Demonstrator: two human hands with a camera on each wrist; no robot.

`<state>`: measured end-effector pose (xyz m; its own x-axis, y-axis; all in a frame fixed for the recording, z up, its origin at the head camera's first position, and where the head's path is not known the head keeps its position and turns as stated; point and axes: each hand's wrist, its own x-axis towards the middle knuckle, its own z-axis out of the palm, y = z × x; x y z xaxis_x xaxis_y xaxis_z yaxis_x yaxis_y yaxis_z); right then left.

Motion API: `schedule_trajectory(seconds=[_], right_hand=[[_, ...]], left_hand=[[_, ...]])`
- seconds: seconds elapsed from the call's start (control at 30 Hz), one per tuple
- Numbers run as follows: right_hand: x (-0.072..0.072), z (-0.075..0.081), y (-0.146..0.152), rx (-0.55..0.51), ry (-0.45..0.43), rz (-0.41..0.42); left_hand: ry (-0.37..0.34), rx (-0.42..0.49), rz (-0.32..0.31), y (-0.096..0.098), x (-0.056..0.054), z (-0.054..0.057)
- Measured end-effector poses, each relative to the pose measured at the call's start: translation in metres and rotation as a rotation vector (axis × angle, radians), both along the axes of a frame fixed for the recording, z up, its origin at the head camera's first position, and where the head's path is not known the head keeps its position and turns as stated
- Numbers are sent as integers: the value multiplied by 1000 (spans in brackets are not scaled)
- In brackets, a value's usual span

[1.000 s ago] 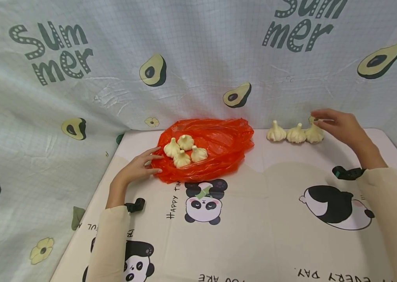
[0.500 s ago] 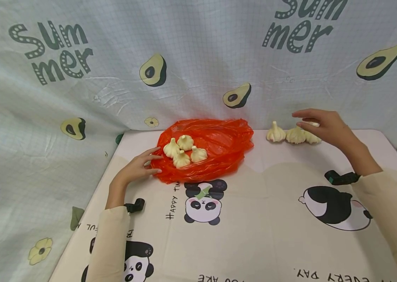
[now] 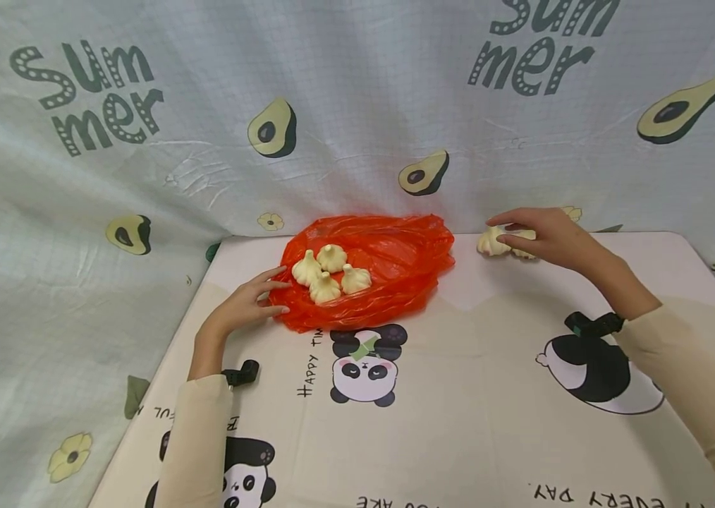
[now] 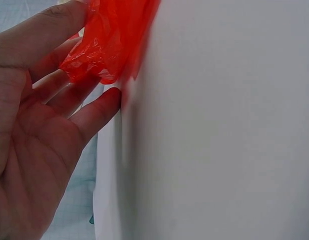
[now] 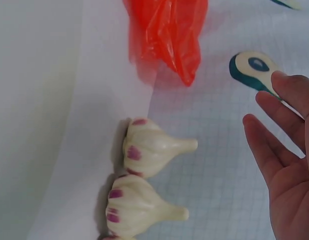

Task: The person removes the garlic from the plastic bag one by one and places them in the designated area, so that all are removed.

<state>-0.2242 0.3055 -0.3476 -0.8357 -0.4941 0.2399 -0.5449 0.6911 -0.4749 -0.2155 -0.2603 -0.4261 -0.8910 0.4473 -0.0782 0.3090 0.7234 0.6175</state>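
The person wears long sleeves of plain cream colour. The left sleeve [image 3: 199, 437], on the side of the bench's left edge, is smooth and ends in a straight hem before the left hand [image 3: 246, 300]. The right sleeve [image 3: 687, 381], toward the bench's right edge, shows soft creases at its lower part. At each wrist sits a small black device: the left wrist camera [image 3: 247, 372] is rounded, and the right wrist camera [image 3: 592, 325] has a dark green patch.

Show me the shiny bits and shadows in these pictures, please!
Head view: glints on the red bag; left wrist view: the bag glints too, with a soft shadow on the pale tabletop; right wrist view: soft shadows left of the garlic bulbs.
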Motion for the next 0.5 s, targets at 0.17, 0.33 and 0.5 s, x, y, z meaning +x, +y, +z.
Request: schedule_trajectory(seconds=[0.17, 0.33, 0.5], right_hand=[[1, 0, -9, 18, 23, 33], [1, 0, -17, 36, 4, 46], [-1, 0, -25, 21, -48, 51]], left_hand=[[-8, 4, 5, 0, 1, 0], [-11, 0, 7, 1, 1, 0], [0, -13, 13, 0, -1, 1]])
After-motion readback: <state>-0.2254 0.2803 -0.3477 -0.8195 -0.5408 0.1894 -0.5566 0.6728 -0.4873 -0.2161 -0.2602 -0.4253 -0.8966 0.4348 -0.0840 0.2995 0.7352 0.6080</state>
